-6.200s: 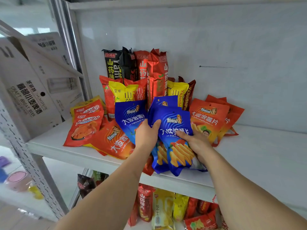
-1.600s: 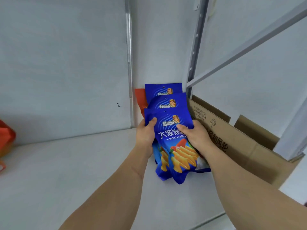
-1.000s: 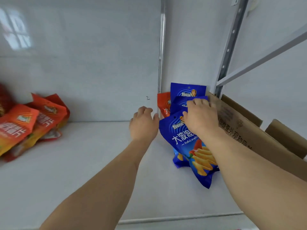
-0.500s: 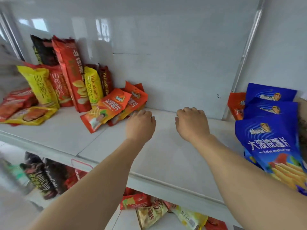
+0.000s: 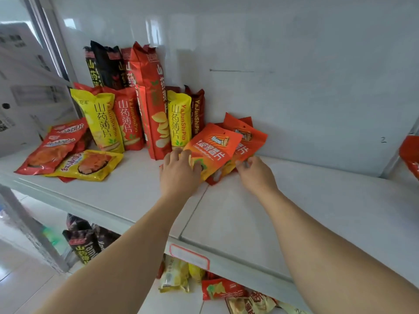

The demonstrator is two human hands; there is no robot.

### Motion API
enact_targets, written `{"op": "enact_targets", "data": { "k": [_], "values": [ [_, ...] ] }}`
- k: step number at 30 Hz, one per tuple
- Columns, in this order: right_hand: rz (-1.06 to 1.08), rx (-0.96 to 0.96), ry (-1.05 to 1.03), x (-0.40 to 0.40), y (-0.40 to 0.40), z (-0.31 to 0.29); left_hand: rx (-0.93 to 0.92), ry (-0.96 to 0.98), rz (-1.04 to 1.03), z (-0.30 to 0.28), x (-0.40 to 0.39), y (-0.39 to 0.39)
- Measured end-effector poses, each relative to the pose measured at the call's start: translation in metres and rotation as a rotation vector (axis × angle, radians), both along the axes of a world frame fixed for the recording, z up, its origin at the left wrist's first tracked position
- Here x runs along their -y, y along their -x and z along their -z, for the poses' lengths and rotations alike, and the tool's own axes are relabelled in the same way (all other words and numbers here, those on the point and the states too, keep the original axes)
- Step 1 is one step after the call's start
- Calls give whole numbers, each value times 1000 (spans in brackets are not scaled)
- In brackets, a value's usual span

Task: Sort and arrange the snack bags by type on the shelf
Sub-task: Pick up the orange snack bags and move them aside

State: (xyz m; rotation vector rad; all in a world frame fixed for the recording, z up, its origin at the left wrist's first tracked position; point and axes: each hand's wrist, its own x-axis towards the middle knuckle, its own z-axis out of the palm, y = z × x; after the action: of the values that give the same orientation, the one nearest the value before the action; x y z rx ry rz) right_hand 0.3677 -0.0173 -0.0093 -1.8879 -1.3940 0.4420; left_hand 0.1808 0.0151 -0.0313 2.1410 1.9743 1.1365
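The orange snack bags [image 5: 214, 149] are flat pouches with white letters and a little picture near the top. There are at least two, one on top of the other, leaning back against the taller bags and the white wall, and they sit on the white shelf [image 5: 306, 211] right between the two hands. The left hand [image 5: 179, 172] reaches forward, palm down, with its fingers curled over the bottom left corner of the front orange bag and touching it. The right hand [image 5: 255, 172] reaches in too, and its fingertips touch the bottom right edge of the bags; I cannot tell if it is pinching them. Just past the left hand stand tall red bags [image 5: 150, 98], yellow bags [image 5: 180, 122] and black bags [image 5: 105, 64]. Far out to the left of that hand lie a flat red bag [image 5: 56, 146] and a flat yellow bag [image 5: 88, 164]. Half a second ago both hands were in the air with nothing under them, short of the orange bags. Now they have reached them. The blue bags from before are out of the picture.
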Motion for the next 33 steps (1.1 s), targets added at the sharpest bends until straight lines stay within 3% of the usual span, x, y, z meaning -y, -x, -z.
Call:
{"op": "enact_targets", "data": {
  "k": [5, 9, 14, 18, 28, 33],
  "values": [
    [166, -537, -45, -42, 20, 11, 217, 231, -35, 6, -41, 18],
    [267, -664, -111, -63, 33, 19, 286, 327, 14, 13, -55, 19],
    [286, -616, -124, -74, 51, 20, 205, 347, -13, 11, -55, 20],
    [321, -645, -163, -78, 58, 24, 170, 392, 96, 10, -60, 28],
    [604, -531, -283, -44, 53, 21, 225, 380, 232, 7, -76, 57],
    [629, -529, -273, -20, 39, 22, 277, 373, 311, 11, -79, 54]
  ]
}}
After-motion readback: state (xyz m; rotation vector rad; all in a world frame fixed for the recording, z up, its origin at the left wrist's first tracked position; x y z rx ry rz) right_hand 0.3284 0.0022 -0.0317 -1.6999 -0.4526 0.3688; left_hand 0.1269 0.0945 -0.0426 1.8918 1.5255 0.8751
